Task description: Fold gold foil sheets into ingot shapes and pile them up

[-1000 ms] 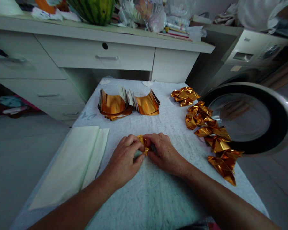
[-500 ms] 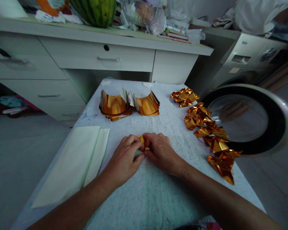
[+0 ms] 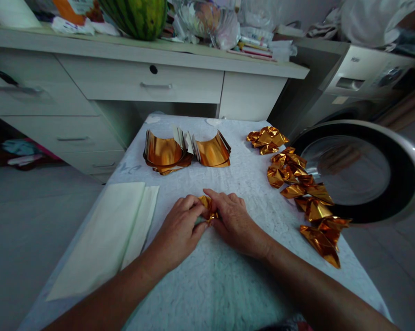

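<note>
A small piece of gold foil paper (image 3: 206,202) is held low over the cloth-covered table, between my two hands. My left hand (image 3: 185,225) pinches its left side with thumb and fingers. My right hand (image 3: 233,218) grips its right side, the index finger stretched along the top. Fingers hide most of the piece, so its folds are hard to make out. Beyond the hands stand two curved stacks of gold foil sheets, the left stack (image 3: 164,151) and the right stack (image 3: 212,151). Folded gold foil pieces (image 3: 316,209) lie in a row along the table's right side.
Folded pale paper (image 3: 100,234) lies at the left of the table (image 3: 193,294). A drawer desk (image 3: 187,85) at the back bears a watermelon (image 3: 135,18) and plastic bags. The open washing machine door (image 3: 352,170) reaches close to the table's right edge.
My right index finger has lifted and straightened over the foil, and the right hand has shifted slightly right. My left hand keeps its pinch almost unmoved.
</note>
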Tool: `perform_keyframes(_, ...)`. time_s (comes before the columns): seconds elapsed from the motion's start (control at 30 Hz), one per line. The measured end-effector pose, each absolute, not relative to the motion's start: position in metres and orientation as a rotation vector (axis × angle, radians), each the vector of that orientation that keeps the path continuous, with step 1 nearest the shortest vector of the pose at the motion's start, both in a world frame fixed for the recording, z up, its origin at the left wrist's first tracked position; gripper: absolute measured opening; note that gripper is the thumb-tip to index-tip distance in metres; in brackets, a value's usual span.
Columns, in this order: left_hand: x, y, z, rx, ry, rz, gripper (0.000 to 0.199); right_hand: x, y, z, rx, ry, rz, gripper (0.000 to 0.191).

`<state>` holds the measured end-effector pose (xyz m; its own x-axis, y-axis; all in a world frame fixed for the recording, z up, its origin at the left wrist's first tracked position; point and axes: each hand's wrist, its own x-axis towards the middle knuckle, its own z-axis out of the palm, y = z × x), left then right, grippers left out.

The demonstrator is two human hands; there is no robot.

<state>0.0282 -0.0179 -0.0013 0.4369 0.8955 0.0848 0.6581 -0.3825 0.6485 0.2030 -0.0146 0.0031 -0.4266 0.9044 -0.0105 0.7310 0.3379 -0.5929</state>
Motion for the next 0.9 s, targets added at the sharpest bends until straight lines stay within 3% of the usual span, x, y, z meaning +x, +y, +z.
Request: perform_keyframes(0.9,0.022,-0.015,-0.001,2.146,1.223,0.519,0.017,0.199,-0.020,0.005,-1.489,-2.316,0.647,0.068)
